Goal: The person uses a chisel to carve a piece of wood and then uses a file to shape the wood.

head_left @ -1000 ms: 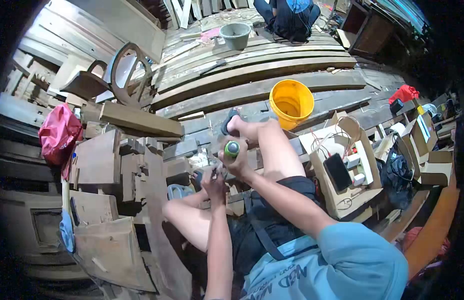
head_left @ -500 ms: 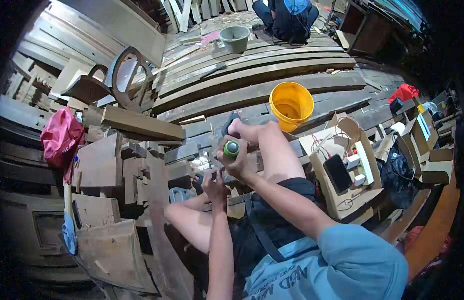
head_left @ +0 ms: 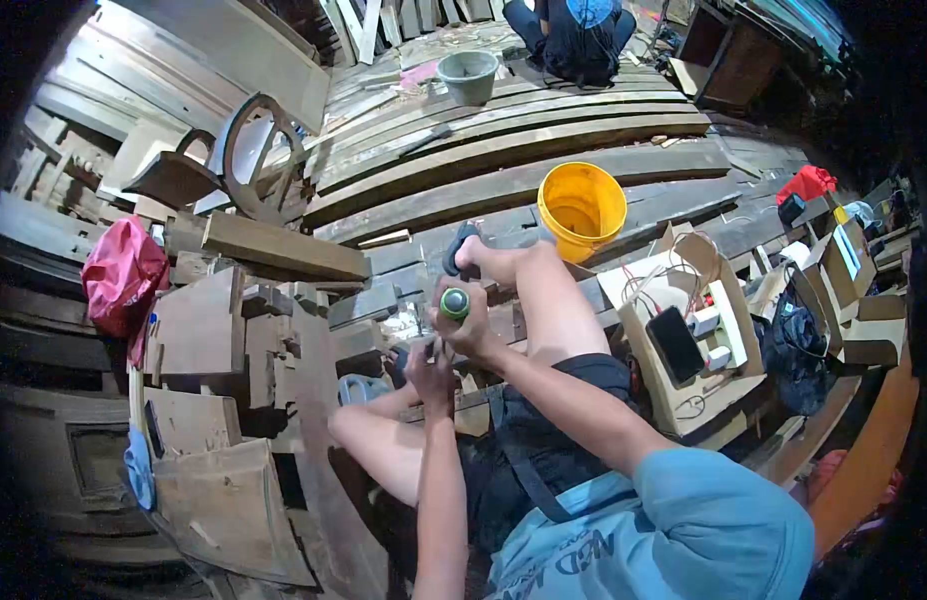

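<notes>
Green-capped tool (head_left: 454, 303) in right hand (head_left: 473, 330)

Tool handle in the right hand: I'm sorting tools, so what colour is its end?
Green, on the tool handle, head view.

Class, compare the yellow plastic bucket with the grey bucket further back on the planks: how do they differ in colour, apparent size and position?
The yellow plastic bucket is bright yellow; the grey bucket is dull grey-green. The yellow bucket looks larger in the picture and stands near the person's raised foot, while the grey bucket looks smaller and stands further off, close to a crouching person. Both stand upright and open-topped on the wooden planks.
</notes>
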### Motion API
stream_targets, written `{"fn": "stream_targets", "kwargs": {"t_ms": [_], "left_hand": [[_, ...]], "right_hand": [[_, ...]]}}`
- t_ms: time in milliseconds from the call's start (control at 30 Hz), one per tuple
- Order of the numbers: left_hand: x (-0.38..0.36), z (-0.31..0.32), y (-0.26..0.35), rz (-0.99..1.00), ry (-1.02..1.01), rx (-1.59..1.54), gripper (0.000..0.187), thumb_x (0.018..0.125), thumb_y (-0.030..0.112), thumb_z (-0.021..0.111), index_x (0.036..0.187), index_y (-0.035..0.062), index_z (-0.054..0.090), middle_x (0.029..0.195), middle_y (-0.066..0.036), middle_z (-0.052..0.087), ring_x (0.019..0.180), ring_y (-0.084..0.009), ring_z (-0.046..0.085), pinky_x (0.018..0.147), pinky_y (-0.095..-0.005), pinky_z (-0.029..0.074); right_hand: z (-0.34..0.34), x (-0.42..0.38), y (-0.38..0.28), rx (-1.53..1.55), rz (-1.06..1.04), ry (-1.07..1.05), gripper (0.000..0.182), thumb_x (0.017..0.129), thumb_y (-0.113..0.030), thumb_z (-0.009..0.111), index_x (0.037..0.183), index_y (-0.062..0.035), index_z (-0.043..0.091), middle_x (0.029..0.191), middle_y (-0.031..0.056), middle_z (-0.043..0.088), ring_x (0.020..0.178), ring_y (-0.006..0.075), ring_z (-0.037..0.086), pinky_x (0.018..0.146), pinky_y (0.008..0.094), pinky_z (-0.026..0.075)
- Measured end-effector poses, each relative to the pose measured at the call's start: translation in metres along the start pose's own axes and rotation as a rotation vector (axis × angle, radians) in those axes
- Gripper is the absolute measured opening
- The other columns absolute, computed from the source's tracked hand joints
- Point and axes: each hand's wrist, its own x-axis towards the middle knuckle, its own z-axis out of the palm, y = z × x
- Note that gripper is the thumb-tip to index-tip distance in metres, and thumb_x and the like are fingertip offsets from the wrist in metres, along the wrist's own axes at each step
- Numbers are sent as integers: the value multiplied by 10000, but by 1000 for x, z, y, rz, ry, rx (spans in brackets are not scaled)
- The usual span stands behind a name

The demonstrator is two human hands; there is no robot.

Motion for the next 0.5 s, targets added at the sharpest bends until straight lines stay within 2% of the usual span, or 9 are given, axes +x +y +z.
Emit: {"fn": "stream_targets", "kwargs": {"t_ms": [67, 133, 167, 233, 300, 367, 433, 500], "left_hand": [[-3, -1, -2, 76, 14, 20, 65, 774, 59, 596, 774, 0, 568, 710, -158, 579, 636, -317, 559, 590, -375, 431], [-3, -2, 3, 8, -17, 25, 62, 775, 58, 596, 774, 1, 572, 713, -154, 582, 639, -311, 561, 595, -368, 436], [-3, -3, 5, -45, -43, 30, 59, 777, 57, 597, 773, 2, 576, 716, -151, 584, 641, -306, 564, 601, -362, 442], [0, 1, -1, -10, -9, -18, 63, 776, 53, 602, 766, -5, 581, 722, -153, 589, 642, -290, 569, 605, -357, 447], [-3, 3, -7, 86, -6, 43, 64, 773, 50, 605, 767, -12, 589, 707, -148, 585, 640, -274, 572, 596, -351, 448], [-9, 2, -5, 28, 18, 60, 59, 765, 45, 613, 785, -8, 598, 708, -144, 589, 638, -268, 575, 590, -347, 449], [-5, 3, -7, -114, -23, -72, 50, 762, 41, 615, 785, -2, 604, 714, -145, 596, 629, -274, 575, 584, -349, 449], [-2, 3, -7, -18, -24, -58, 48, 761, 41, 616, 782, -1, 604, 724, -146, 602, 620, -281, 574, 577, -351, 449]], "right_hand": [[0, 1, -4, -16, -16, 4, 255, 689, -239, 619, 636, -33, 477, 526, 74, 451, 472, 170, 454, 479, 299, 373], [-2, -2, -11, 79, 36, -2, 142, 684, -52, 557, 619, -45, 430, 562, 15, 438, 515, 98, 401, 479, 266, 335], [-2, -6, -7, 78, 42, -5, 142, 684, -52, 557, 619, -45, 430, 562, 15, 438, 515, 98, 401, 479, 266, 335], [-1, -3, 7, 6, 28, 17, 250, 681, -229, 627, 630, -36, 477, 517, 69, 443, 468, 160, 449, 474, 300, 370], [-1, -1, 11, 11, -18, 49, 239, 679, -212, 630, 622, -38, 477, 515, 68, 445, 460, 162, 441, 461, 301, 361], [-1, 3, -4, 2, -37, 171, 220, 669, -184, 632, 619, -38, 476, 513, 73, 455, 453, 170, 443, 457, 307, 357], [-4, 0, -3, 40, -8, 101, 189, 667, -154, 628, 625, -39, 485, 516, 87, 480, 455, 183, 469, 462, 309, 365], [0, -4, 2, -57, -48, 52, 176, 667, -139, 625, 624, -41, 485, 513, 75, 478, 458, 162, 462, 463, 297, 369]]}}
